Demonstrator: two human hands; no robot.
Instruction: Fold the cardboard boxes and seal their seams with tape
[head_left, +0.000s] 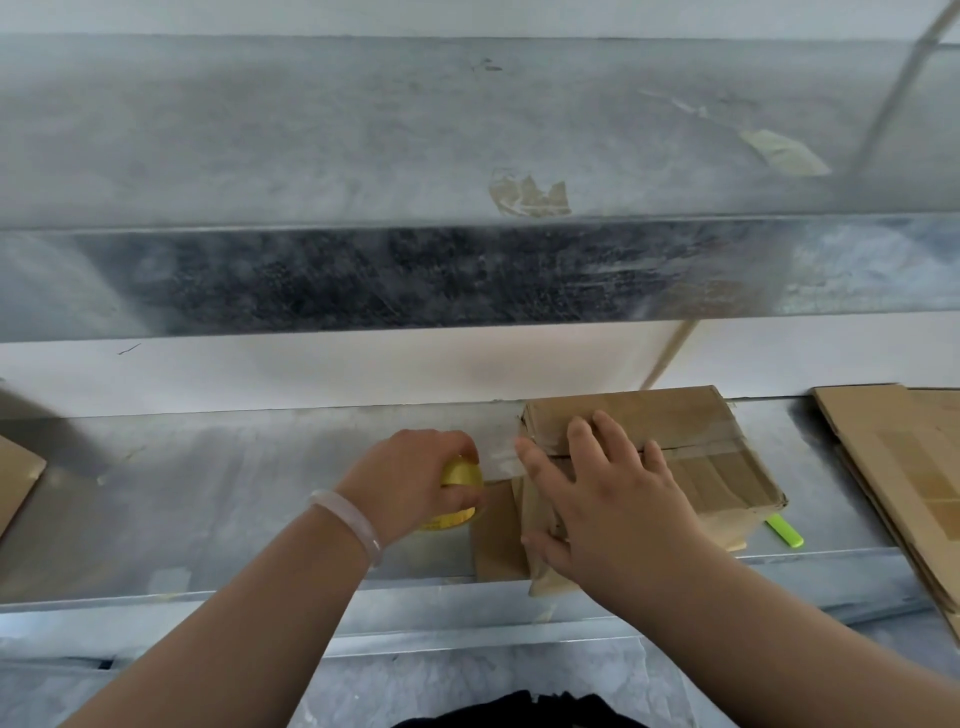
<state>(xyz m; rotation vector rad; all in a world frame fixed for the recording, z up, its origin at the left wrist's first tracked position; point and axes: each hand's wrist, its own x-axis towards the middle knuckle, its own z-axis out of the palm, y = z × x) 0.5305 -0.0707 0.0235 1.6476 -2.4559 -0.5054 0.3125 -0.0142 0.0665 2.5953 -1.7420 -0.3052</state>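
A folded cardboard box (670, 457) sits on the metal surface (208, 493) at about 3 o'clock from the frame's middle, its top seam covered by a strip of clear tape. No brand, label or writing can be read on it. The right hand (613, 499) lies flat and spread over the box's near left corner, fingers released, pressing rather than gripping. Just beside it at 9 o'clock, the left hand (410, 480) is clenched around a yellow roll of tape (460, 491), with a pale bracelet (348, 522) on the wrist. A green marker (785, 530) lies at the box's 4 o'clock, touching its base. Flattened cardboard sheets (904, 478) are stacked further toward 3 o'clock, unprinted as far as can be seen.
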